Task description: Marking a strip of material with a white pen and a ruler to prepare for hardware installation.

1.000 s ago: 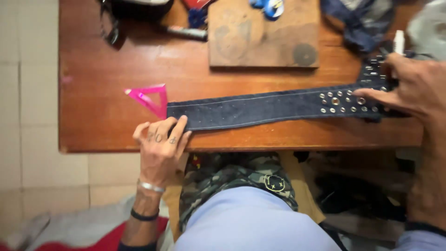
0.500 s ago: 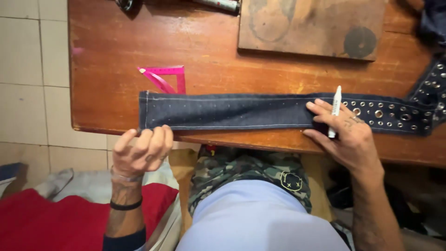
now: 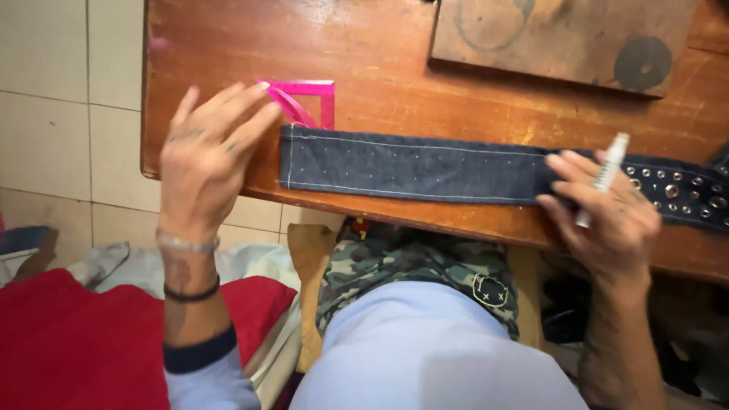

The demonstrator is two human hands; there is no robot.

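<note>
A dark denim strap (image 3: 414,167) lies along the front edge of the brown wooden table (image 3: 364,53). Its right part carries metal eyelets and studs (image 3: 676,190). My right hand (image 3: 607,220) presses the strap down with its fingers and holds a white marker (image 3: 604,178) between them. My left hand (image 3: 209,156) hovers with fingers spread just left of the strap's end, its fingertips reaching toward a pink plastic set square (image 3: 307,102) that lies behind the strap.
A square wooden board (image 3: 562,38) with a dark round mark rests at the back right of the table. Below the table edge are my camouflage-pattern lap, a red cloth (image 3: 83,342) at the lower left, and a tiled floor (image 3: 68,99).
My left hand left the table's front edge and rose toward the pink set square. The view shifted, so the strap and the right hand sit further right.
</note>
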